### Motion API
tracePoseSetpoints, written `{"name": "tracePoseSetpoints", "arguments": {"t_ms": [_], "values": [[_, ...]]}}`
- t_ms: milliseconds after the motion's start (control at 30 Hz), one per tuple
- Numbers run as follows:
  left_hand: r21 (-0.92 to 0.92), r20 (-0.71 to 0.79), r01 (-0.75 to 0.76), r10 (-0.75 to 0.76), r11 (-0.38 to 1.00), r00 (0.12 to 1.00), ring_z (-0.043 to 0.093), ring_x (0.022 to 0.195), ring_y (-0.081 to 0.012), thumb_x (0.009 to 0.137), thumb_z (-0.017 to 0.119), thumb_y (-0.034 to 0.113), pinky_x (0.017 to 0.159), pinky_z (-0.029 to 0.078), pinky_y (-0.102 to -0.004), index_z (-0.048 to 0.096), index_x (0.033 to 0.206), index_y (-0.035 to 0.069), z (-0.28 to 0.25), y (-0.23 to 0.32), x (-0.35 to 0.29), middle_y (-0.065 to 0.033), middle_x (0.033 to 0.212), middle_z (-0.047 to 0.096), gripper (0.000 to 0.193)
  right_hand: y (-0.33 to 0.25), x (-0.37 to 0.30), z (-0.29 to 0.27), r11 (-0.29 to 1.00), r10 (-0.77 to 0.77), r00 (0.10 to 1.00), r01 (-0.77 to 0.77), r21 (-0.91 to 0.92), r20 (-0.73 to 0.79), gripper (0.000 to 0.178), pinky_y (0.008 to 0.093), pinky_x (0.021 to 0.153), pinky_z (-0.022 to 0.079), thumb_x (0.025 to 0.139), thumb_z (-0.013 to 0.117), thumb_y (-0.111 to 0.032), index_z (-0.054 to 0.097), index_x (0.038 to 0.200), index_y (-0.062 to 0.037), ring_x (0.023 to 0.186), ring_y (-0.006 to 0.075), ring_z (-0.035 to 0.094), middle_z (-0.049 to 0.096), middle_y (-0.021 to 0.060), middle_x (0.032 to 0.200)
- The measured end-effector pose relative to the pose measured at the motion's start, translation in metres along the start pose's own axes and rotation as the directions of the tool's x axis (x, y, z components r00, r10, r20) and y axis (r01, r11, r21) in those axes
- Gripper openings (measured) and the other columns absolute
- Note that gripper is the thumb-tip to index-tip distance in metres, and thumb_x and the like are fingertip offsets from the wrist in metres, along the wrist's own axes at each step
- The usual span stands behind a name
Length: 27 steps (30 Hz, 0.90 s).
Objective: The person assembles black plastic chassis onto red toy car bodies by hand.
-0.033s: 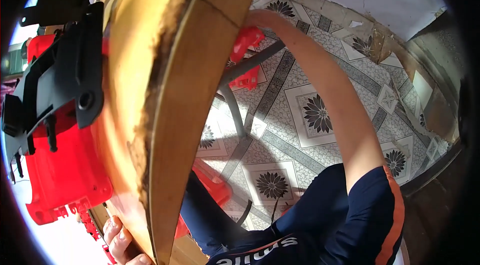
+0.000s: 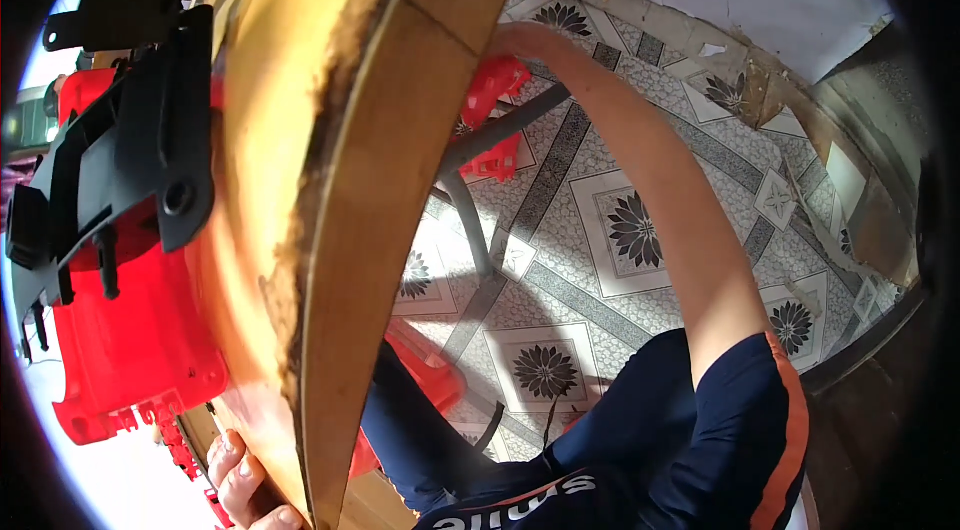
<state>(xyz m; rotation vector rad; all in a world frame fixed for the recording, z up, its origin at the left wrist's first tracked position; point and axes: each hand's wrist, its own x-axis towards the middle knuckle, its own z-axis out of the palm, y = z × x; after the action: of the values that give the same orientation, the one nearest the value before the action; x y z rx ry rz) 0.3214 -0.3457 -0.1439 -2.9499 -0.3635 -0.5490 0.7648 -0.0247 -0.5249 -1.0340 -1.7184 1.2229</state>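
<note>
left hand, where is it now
In the head view, the left hand is at the lower left, beside the wooden tabletop and below the large red plastic part.

Bright light floods the left side here, burning the lower left of the frame to plain white! The red plastic part (image 2: 140,335) glows against it, glare whitening the table (image 2: 365,230) alongside. Centre frame, a sunlit patch blazes on the floor (image 2: 550,302), grey shadow right beside it; lower right sinks into gloom. Black rings the fisheye rim, straight edges bowing, the middle fairly crisp.
</note>
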Motion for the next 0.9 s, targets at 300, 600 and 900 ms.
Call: {"name": "tracePoseSetpoints", "arguments": {"t_ms": [300,600,900], "values": [[0.016,-0.059,-0.078,0.079,0.997,0.995,0.052,0.116,-0.0438,0.090,0.060,0.037,0.096,0.043,-0.0566,0.048,0.138,0.013,0.002,0.001,0.003,-0.0255,0.140,0.045,0.055,-0.046,0.000,-0.013,0.865,0.353,0.931,-0.286,-0.413,0.092,0.105,0.0430,0.086,0.053,0.056,0.088,-0.037,0.041,0.147,-0.0139,0.105,0.0272,0.065,0.059,0.0155,0.131],[-0.414,0.042,0.025,-0.008,0.910,0.999,0.055,0.110,-0.0389,0.092,0.060,0.038,0.091,0.047,-0.0520,0.052,0.134,0.013,-0.012,0.005,-0.021,-0.0225,0.137,0.048,0.050,-0.028,-0.009,-0.001,0.926,0.379,0.911,-0.373,-0.067,0.164,0.051,0.0346,0.063,0.052,0.062,0.086,-0.032,0.068,0.101,-0.0056,0.075,0.0181,0.064,0.066,0.0055,0.083],[-0.516,0.222,0.325,-0.243,0.792,0.944,0.047,0.119,-0.0418,0.084,0.066,0.047,0.097,0.039,-0.0548,0.054,0.131,0.014,-0.006,0.018,0.006,-0.0246,0.135,0.046,0.058,-0.039,-0.077,0.006,0.932,0.363,0.916,-0.359,0.054,-0.171,0.041,0.0286,0.059,0.047,0.067,0.079,-0.038,0.071,0.095,-0.0094,0.069,0.0129,0.060,0.067,-0.0002,0.080]]}}
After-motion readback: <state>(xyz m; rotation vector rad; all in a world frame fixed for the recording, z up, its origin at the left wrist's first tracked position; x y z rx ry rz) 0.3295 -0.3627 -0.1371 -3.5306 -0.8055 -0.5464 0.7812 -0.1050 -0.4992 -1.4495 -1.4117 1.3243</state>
